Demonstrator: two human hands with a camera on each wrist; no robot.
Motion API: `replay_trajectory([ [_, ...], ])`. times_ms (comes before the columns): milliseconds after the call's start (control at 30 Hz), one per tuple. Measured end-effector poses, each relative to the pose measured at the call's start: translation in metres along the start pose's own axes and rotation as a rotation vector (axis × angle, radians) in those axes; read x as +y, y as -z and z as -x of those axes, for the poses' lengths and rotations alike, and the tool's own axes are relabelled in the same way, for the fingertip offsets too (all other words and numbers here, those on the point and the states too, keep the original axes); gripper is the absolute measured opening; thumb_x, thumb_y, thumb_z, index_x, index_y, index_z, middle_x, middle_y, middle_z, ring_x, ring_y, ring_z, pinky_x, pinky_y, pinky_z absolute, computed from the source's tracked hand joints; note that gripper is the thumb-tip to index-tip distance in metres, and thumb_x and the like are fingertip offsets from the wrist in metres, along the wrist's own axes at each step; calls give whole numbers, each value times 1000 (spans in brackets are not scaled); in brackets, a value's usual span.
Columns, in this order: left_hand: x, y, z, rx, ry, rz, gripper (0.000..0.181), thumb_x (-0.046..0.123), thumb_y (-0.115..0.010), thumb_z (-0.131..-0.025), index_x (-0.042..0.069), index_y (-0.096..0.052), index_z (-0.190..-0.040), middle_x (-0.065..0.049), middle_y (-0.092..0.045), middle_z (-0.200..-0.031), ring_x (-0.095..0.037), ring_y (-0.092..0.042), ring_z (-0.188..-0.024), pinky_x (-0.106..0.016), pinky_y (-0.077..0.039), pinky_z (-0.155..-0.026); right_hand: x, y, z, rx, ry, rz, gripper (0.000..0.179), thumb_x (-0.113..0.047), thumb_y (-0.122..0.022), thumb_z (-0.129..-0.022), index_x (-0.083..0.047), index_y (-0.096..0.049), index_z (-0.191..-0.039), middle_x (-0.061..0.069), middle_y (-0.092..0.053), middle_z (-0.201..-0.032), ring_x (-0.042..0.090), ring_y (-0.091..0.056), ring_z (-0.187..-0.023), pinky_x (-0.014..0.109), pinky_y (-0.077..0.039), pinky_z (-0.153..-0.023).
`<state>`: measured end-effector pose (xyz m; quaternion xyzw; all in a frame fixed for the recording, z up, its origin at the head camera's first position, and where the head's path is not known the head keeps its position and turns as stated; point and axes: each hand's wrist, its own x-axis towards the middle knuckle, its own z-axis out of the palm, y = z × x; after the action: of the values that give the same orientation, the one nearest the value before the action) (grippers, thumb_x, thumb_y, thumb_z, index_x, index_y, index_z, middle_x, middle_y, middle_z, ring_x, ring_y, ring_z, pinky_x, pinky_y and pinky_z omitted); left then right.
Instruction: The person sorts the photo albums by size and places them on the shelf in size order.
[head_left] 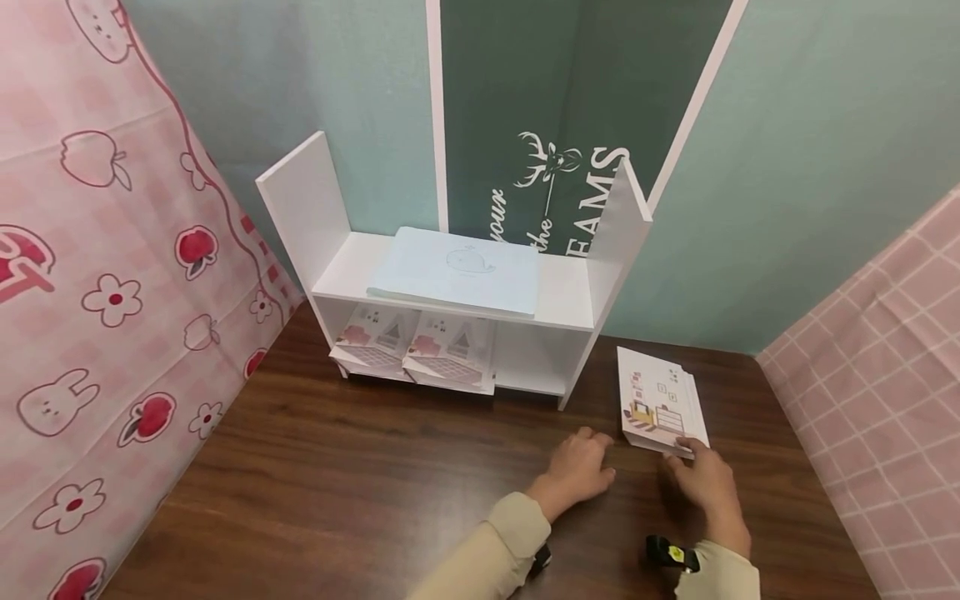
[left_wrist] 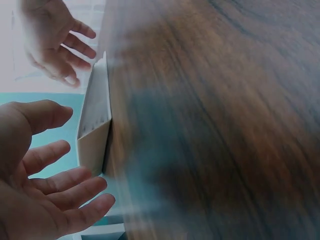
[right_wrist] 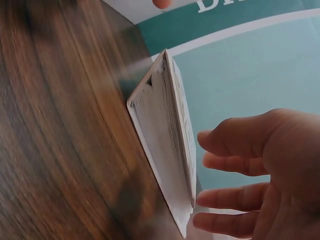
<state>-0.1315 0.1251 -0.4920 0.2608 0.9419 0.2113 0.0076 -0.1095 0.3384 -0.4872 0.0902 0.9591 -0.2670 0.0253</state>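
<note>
A white, wedge-shaped book or stack of notebooks with an illustrated room on its cover lies on the table, right of the shelf. Its layered page edges show in the right wrist view. My right hand is at its near right corner with fingers spread; whether the fingertips touch the cover, I cannot tell. Left of the book, my left hand hovers low near the tabletop, fingers loosely extended and nothing in them. Both hands face the book from either side in the left wrist view.
A white two-tier shelf stands against the back wall. On its upper board lies a pale blue pad with a whale drawing. Two illustrated booklets lean side by side below. Patterned pink cloths border both sides.
</note>
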Motion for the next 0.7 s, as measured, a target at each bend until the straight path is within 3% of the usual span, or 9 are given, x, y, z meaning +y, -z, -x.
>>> replay_trajectory([
  [167, 2, -9, -7, -3, 9, 17, 40, 30, -70, -81, 18, -61, -118, 0, -57, -106, -12, -58, -88, -21, -47, -67, 9, 1, -4, 61, -3, -8, 41, -15, -53, -89, 13, -49, -119, 40, -45, -118, 57, -42, -105, 62, -34, -86],
  [267, 1, -14, -12, -14, 40, 65, 41, 29, -70, -80, 18, -61, -118, 0, -57, -107, -12, -59, -87, -21, -47, -67, 15, 0, -7, 57, -24, -30, 41, -17, -52, -90, 12, -48, -119, 40, -44, -119, 57, -42, -106, 61, -34, -86],
  [533, 0, -23, -31, 17, 145, 321, 41, 23, -73, -78, 14, -62, -117, 3, -60, -112, -12, -54, -104, -22, -44, -83, 30, 2, -17, 64, -129, -117, 48, -20, -48, -92, 14, -41, -125, 41, -39, -124, 55, -38, -111, 60, -31, -92],
  [700, 4, -25, -40, 0, 274, 559, 43, 20, -76, -77, 10, -61, -116, -2, -63, -100, -12, -57, -94, -23, -46, -76, 32, 6, -23, 109, -198, -211, 48, -20, -48, -90, 15, -44, -122, 36, -49, -116, 48, -46, -104, 55, -35, -88],
])
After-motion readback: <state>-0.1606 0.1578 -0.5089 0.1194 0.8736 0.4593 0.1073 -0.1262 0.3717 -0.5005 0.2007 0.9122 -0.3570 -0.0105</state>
